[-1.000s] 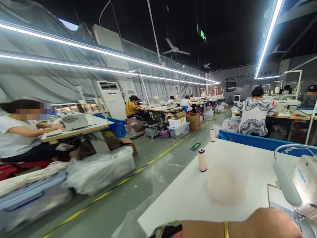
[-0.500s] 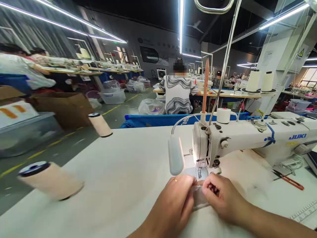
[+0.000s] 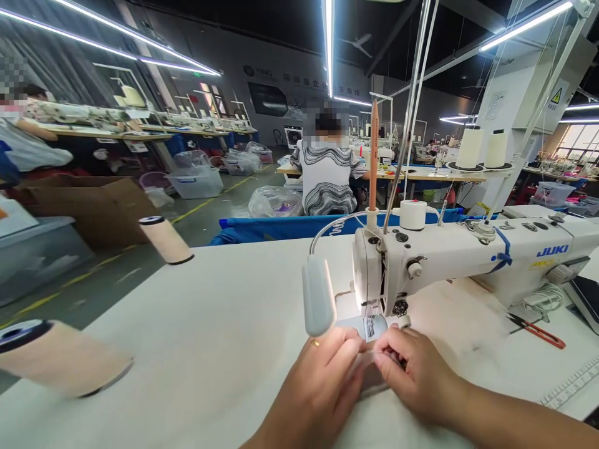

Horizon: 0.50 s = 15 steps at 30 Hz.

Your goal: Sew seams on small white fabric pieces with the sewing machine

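L hand (image 3: 322, 374) & R hand (image 3: 418, 371) nearly meet; fingers of both pinching pale sheer fabric (image 3: 375, 378), which sits over counter (image 3: 219, 305), just this side of presser foot (image 3: 370, 327). Can't tell from here if edge is under it. Fabric in hand, edge brought up close = done; no sewn run visible, so prob. early, most stitching left. Beyond: sewing machine (image 3: 449, 252), blue cloth (image 3: 276, 229), co-worker's back (image 3: 329, 178).

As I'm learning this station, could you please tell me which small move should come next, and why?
Probably ease the sheer fabric toward the presser foot, since the left hand and right hand pinch its edge just in front of it.
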Motion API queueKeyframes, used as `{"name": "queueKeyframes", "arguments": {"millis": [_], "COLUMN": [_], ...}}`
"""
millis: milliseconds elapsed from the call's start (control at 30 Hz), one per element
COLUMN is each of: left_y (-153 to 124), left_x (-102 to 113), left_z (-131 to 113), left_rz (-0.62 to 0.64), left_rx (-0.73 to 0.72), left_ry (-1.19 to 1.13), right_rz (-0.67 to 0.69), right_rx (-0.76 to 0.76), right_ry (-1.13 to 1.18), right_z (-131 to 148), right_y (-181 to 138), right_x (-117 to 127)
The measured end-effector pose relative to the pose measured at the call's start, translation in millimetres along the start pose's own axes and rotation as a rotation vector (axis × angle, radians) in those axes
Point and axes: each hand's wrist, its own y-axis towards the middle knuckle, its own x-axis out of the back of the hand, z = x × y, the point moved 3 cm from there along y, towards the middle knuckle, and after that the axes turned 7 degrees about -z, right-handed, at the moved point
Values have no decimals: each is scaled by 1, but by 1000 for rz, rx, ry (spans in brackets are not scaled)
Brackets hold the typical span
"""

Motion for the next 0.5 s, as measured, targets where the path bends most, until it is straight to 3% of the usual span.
{"name": "queueKeyframes", "arguments": {"millis": [200,500], "left_y": [2,-9], "left_x": [7,1], "left_z": [-1,0], "left_rz": [-32,-48], "left_rx": [-54,70], "left_ry": [103,50], "right_rz": [-30,-25], "right_rx": [29,-1], "right_ry": [-21,-14], "right_z": [4,7], "right_y": [1,1], "right_x": [4,2]}}
